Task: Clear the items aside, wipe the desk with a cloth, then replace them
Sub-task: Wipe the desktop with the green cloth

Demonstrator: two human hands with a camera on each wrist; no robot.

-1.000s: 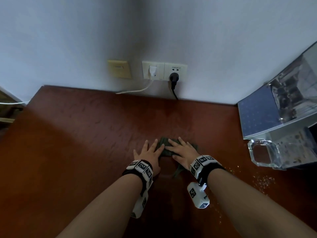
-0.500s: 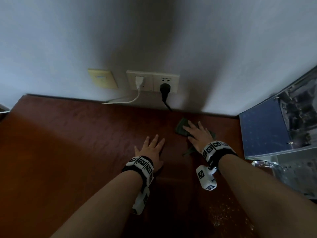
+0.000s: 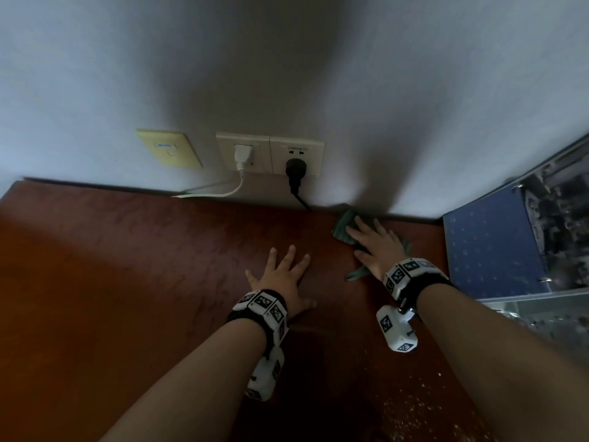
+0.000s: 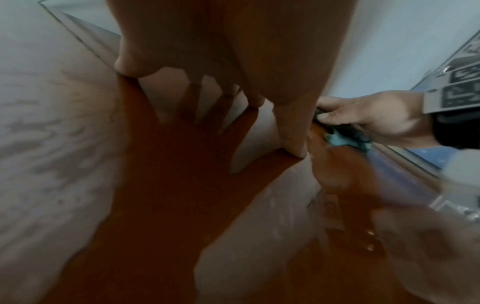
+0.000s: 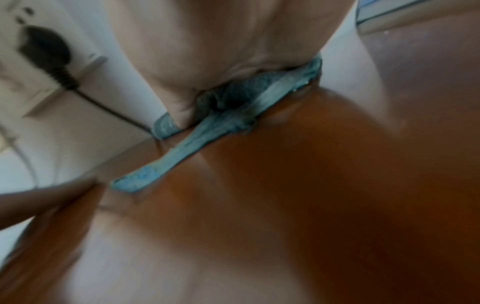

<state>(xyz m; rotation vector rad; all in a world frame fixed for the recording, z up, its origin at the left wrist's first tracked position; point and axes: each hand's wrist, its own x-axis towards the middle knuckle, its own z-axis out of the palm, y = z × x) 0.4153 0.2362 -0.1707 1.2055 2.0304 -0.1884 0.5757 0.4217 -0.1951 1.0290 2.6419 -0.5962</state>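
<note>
Wiping step in hand: right hand [image 3: 377, 247] presses the green cloth [image 3: 343, 225] flat, fingers spread, at the counter's [image 3: 127, 266] back edge, centre-right of frame. Left hand [image 3: 283, 275] rests flat, fingers wide, holding nothing. Next move likely calls for sweeping toward the crumbs [image 3: 411, 409] at lower right.

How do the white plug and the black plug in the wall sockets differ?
The white plug is pale and boxy; the black plug is dark and rounded. The white one's cable curves left along the wall; the black one's cable drops towards the brown wooden desk. Both are plugged in, side by side.
</note>
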